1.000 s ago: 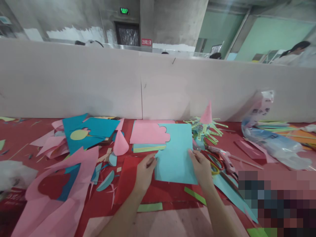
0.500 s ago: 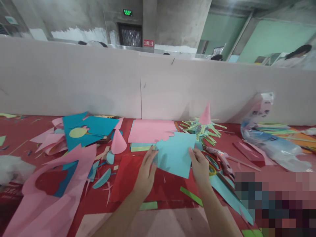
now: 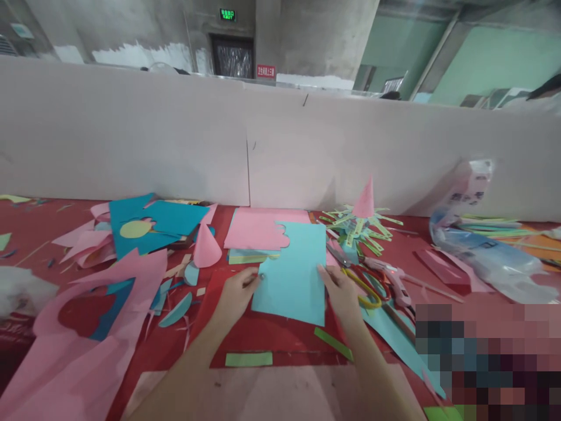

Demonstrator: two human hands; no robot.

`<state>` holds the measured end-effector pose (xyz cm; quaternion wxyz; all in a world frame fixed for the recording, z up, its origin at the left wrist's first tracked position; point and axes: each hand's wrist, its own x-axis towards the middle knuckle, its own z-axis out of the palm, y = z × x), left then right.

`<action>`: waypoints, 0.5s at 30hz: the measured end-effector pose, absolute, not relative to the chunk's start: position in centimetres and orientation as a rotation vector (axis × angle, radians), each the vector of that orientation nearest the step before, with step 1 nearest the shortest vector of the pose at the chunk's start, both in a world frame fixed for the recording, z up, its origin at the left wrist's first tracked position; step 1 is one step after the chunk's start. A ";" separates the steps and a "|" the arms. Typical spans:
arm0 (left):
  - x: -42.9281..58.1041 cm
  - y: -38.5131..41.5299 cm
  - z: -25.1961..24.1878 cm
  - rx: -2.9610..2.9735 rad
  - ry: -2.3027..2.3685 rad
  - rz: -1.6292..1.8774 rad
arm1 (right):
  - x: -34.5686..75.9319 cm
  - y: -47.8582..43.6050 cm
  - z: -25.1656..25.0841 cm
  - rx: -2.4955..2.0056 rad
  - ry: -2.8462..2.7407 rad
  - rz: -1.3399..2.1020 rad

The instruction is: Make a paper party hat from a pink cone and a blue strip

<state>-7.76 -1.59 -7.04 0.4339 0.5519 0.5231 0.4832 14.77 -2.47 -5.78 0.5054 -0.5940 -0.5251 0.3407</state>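
Note:
Between my hands is a light blue sheet of paper (image 3: 293,275) with a scalloped cut-out at its upper left. My left hand (image 3: 236,292) pinches its left edge. At the right edge, the thumb and fingers of my right hand (image 3: 342,286) grip it too. Under it lies a red sheet (image 3: 210,321). Behind it a pink sheet (image 3: 254,228) rests on other coloured paper. Scissors with yellow handles (image 3: 366,295) and a pink glue gun (image 3: 397,280) with a small red light lie right of my right hand.
A pink cone (image 3: 207,247) stands at left, near pink scraps (image 3: 74,374) and dark blue paper (image 3: 175,219). Another pink cone (image 3: 364,199) tops a spiky green paper piece (image 3: 355,231). A plastic bag (image 3: 491,251) lies at right. A white partition (image 3: 175,140) crosses the back.
The light blue sheet has turned more upright to me and moved slightly left. My left hand has shifted left and down and closed on its edge; earlier its fingers were stretched out.

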 end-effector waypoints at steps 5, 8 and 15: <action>-8.3 -2.1 -7.6 1.414 1.390 1.250 | 14.6 -2.5 -6.3 -1.465 -1.301 0.876; -8.1 -2.4 -7.6 1.431 1.404 1.265 | 15.0 -2.4 -6.5 -1.476 -1.257 0.824; -8.6 -2.3 -7.8 1.399 1.485 1.371 | 16.3 -2.0 -6.3 -1.634 -1.209 0.499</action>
